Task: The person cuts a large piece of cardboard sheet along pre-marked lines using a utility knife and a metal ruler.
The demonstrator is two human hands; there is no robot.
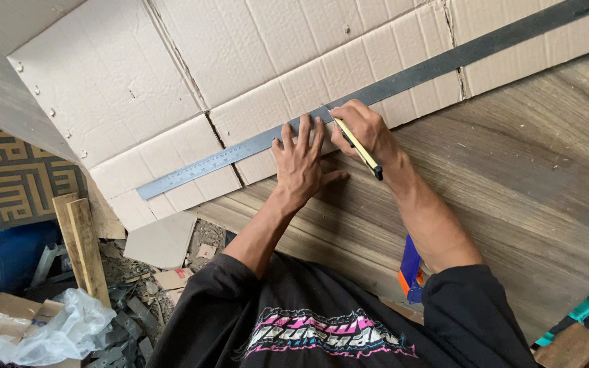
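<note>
Two hands meet on a long, flat steel ruler that runs diagonally across ribbed, creased cardboard, along the edge of a wood-grained board. On the ruler, the left hand lies palm down with fingers spread flat — pressing it. Just beside it, the right hand is clenched on a slim yellow utility knife — blade tip at the ruler's edge.

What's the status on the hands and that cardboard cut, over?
Left hand flat, pinning the metal ruler on the cardboard. Right hand holds the yellow utility knife, tip at the ruler's edge. Nothing blocking the ruler line.
</note>
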